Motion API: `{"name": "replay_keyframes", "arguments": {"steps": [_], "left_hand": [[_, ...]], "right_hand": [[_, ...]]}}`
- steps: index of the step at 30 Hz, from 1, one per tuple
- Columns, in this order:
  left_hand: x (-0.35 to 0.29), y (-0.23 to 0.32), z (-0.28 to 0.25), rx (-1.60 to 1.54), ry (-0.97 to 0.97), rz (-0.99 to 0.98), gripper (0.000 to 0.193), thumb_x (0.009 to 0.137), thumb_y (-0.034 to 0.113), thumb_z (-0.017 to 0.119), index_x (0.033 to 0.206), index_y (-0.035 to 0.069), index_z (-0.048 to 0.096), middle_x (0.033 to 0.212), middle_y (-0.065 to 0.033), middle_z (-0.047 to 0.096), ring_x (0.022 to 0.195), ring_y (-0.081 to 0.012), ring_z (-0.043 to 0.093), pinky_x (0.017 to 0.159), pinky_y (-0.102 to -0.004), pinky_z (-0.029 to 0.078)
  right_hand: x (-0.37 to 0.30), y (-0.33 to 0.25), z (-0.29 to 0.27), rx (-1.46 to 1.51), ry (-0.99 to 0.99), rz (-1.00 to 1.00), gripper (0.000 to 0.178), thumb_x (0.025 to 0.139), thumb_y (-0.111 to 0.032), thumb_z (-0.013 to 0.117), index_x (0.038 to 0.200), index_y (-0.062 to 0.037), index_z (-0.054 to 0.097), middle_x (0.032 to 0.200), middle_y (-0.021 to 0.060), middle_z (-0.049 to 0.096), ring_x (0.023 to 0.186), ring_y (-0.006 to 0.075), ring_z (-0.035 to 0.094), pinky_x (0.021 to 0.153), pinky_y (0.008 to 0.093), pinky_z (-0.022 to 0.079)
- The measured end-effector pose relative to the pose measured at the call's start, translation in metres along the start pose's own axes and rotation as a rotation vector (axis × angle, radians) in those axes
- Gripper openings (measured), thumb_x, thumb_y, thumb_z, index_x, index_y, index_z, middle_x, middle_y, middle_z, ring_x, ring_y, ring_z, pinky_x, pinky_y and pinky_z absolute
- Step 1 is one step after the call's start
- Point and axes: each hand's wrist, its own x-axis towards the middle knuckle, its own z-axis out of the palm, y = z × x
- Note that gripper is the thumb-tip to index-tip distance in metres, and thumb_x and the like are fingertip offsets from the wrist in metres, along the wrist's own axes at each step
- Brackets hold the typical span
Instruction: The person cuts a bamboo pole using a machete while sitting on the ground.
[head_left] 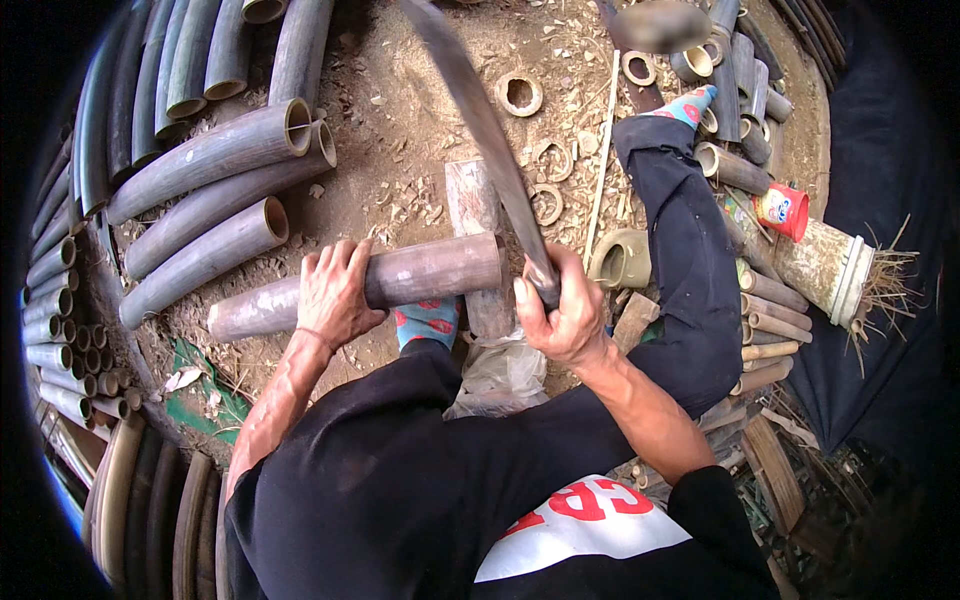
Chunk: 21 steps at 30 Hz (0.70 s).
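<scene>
A thick bamboo tube lies across a short wooden block, its right end resting over it. My left hand is wrapped over the tube near its middle, thumb on the near side. In my right hand is a machete, gripped by the handle. Its long blade rises up and to the left, slightly blurred, passing just beside the tube's right end. My sock-covered left foot is partly hidden under the tube.
Several long bamboo tubes lie at the left. Cut bamboo rings and chips cover the ground ahead. At the right are bamboo pieces, a red packet and a tipped pale bucket with straw. A clear plastic bag lies between my legs.
</scene>
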Motion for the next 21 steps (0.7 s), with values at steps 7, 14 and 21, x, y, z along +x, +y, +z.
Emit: {"name": "replay_keyframes", "arguments": {"steps": [7, 14, 21], "left_hand": [[0.009, 0.007, 0.011, -0.002, 0.03, -0.034, 0.07, 0.051, 0.024, 0.083, 0.116, 0.01, 0.06, 0.111, -0.0119, 0.053, 0.106, -0.0341, 0.053, 0.089, -0.0451, 0.046], [0.005, 0.009, 0.017, -0.006, 0.05, -0.017, 0.066, 0.054, 0.022, 0.081, 0.115, 0.01, 0.058, 0.105, -0.0094, 0.062, 0.1, -0.0313, 0.061, 0.088, -0.0447, 0.048], [-0.004, 0.01, 0.025, 0.059, 0.124, -0.036, 0.055, 0.062, 0.019, 0.075, 0.114, 0.009, 0.057, 0.109, -0.0101, 0.064, 0.103, -0.0307, 0.061, 0.089, -0.0438, 0.046]], "right_hand": [[-0.022, 0.037, 0.002, -0.174, -0.252, 0.27, 0.03, 0.092, -0.018, 0.067, 0.111, 0.0015, 0.054, 0.075, 0.0184, 0.066, 0.064, 0.033, 0.069, 0.054, 0.0393, 0.053], [-0.026, 0.045, 0.01, -0.262, -0.145, 0.094, 0.03, 0.093, -0.023, 0.065, 0.11, -0.0008, 0.053, 0.077, 0.0199, 0.066, 0.066, 0.036, 0.069, 0.056, 0.0415, 0.054], [-0.001, -0.005, 0.002, -0.016, -0.026, 0.01, 0.03, 0.09, -0.017, 0.069, 0.108, 0.0022, 0.055, 0.075, 0.0159, 0.065, 0.062, 0.0315, 0.069, 0.055, 0.0381, 0.054]]}}
